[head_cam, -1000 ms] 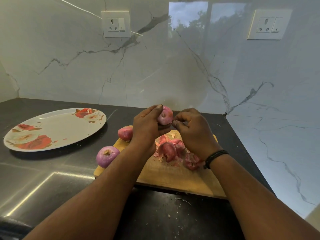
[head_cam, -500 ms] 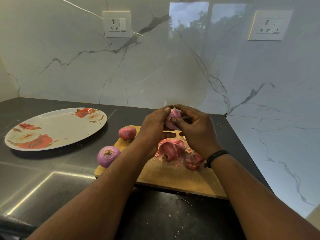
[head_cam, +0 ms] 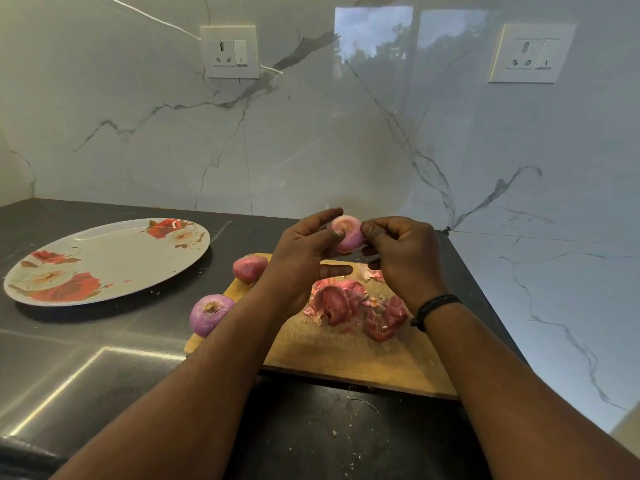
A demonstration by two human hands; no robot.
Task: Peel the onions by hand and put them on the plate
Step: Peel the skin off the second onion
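Left hand (head_cam: 304, 251) cradles the onion (head_cam: 346, 233) above the cutting board (head_cam: 346, 355), so scraps fall there. Right hand (head_cam: 401, 251) pinches its skin, fingers curled; plate (head_cam: 104, 244) waits bare.

I see a pale pink and lilac onion (head_cam: 347, 233) held up, a purple onion (head_cam: 210, 314) with a tan root spot, and a reddish-pink one (head_cam: 250, 268). The loose skins (head_cam: 353, 306) are deep pink to red. The plate (head_cam: 114, 258) is white with red and cream roses and brown leaves. The cutting board (head_cam: 346, 355) is honey-tan wood, the table (head_cam: 86, 358) glossy black, the wall (head_cam: 311, 133) white marble with grey veins, and the wristband (head_cam: 434, 308) black.
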